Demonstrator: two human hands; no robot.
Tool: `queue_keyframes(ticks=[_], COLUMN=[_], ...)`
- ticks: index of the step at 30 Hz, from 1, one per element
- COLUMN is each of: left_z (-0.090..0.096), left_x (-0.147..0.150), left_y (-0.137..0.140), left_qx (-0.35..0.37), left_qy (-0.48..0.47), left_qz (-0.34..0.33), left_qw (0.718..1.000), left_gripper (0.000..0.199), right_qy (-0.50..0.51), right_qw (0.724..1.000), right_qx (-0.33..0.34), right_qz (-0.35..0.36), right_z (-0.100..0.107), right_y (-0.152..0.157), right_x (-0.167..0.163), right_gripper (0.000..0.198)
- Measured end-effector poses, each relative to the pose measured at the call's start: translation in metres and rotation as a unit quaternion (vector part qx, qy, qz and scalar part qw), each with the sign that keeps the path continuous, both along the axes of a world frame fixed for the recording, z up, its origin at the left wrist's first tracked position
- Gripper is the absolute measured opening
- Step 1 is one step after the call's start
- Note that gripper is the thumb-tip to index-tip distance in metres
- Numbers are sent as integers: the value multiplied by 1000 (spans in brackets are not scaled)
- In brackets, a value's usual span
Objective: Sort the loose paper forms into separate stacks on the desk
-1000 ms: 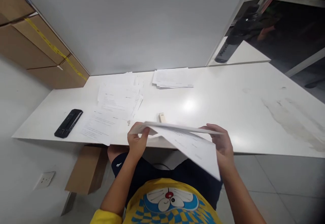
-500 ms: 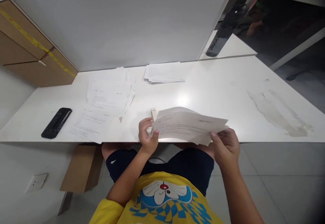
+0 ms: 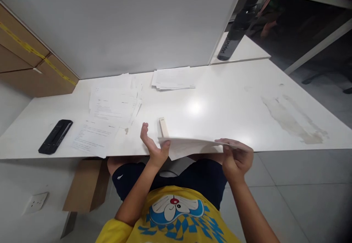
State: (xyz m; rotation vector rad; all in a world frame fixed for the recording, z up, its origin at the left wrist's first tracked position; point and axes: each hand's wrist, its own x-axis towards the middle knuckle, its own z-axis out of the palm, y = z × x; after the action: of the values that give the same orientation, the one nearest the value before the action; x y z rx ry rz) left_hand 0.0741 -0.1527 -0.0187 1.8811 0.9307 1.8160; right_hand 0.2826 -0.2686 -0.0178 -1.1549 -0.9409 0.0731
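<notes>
My right hand (image 3: 237, 160) pinches the right end of some printed sheets of paper (image 3: 189, 147) between thumb and fingers. The sheets are tipped nearly edge-on above the front edge of the table, so little print shows. At their left end is my left hand (image 3: 156, 148), open, with its fingers stretched up and apart from the sheets. Its thumb is at the left edge of the paper; whether it presses there I cannot tell. Just beyond that edge lies a narrow cream-coloured block (image 3: 163, 127), its near end hidden by the paper.
Printed pages (image 3: 110, 107) lie spread at the left of the white table (image 3: 220, 107), with a black phone-like device (image 3: 55, 136) beside them. A stack of paper (image 3: 173, 78) is by the grey partition (image 3: 137, 22). A dark bottle (image 3: 231, 41) stands at the back right.
The sheets have tipped from face-up to nearly edge-on. My left fingers have opened away from the paper, and more of the cream block shows. The whole view has shifted slightly.
</notes>
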Motion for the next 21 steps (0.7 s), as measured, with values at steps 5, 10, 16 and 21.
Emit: queue_keyframes(ticks=[5, 10, 16, 21], left_z=[1, 6, 8, 12], left_x=[-1, 2, 5, 3], left_y=[-10, -19, -15, -21], left_qx=[-21, -54, -4, -26], left_qy=[1, 19, 45, 82], left_qz=[-126, -146, -145, -145], left_qw=[992, 988, 988, 986], left_gripper=[61, 46, 40, 31], right_qy=[37, 116, 92, 115], right_qw=[999, 982, 990, 981], right_qx=[-31, -151, -111, -154], right_qz=[-7, -11, -10, -28], right_z=[15, -12, -18, -21], right_y=[5, -1, -5, -7], right_x=[-6, -4, 4, 0], right_gripper=[26, 32, 29, 30])
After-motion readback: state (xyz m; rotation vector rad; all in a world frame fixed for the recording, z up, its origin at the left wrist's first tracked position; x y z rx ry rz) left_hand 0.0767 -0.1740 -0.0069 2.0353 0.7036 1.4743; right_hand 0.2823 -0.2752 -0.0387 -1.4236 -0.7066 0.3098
